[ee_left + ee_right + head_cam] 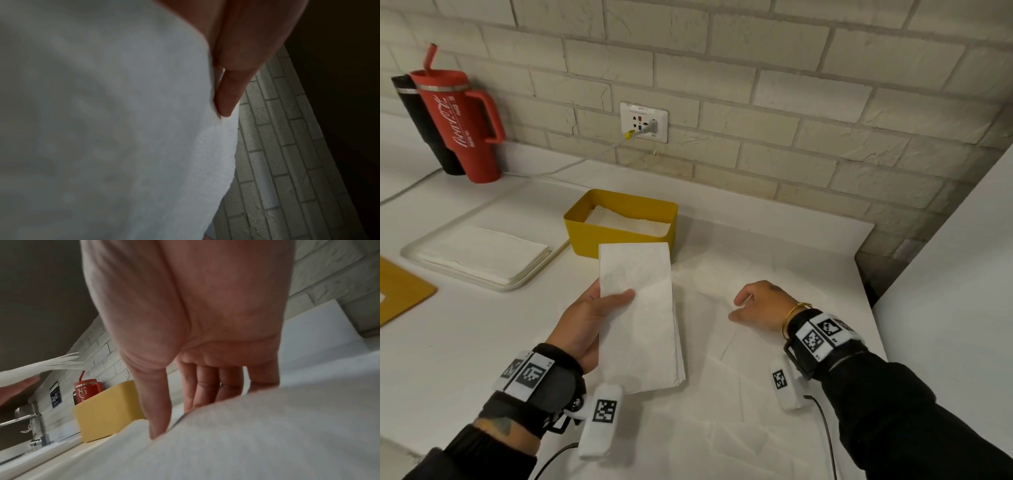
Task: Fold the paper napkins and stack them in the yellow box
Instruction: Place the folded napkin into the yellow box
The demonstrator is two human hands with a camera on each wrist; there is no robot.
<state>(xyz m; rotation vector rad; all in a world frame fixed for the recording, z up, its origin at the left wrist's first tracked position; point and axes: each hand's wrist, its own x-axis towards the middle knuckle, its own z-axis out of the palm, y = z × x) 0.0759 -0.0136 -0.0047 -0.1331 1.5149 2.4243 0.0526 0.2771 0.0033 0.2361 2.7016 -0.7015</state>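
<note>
My left hand (619, 297) holds a white folded napkin (640, 308) above the counter, thumb pressed on top and fingers underneath; the napkin's far end overlaps the front of the yellow box (599, 233). In the left wrist view the folded napkin (102, 129) fills the frame, with a finger (230, 91) along its edge. The box holds folded napkins (630, 221). My right hand (738, 308) rests with relaxed fingers on an unfolded napkin (722, 394) spread flat on the counter. The right wrist view shows its fingertips (160, 431) touching that napkin (267, 434), with the yellow box (104, 410) behind.
A white tray (517, 286) with a stack of napkins (482, 253) lies at left, beside a yellow board (400, 294). A red tumbler (462, 126) and a black bottle (417, 116) stand at the back left. A cable runs from the wall socket (643, 121). A faucet (35, 418) is at far left.
</note>
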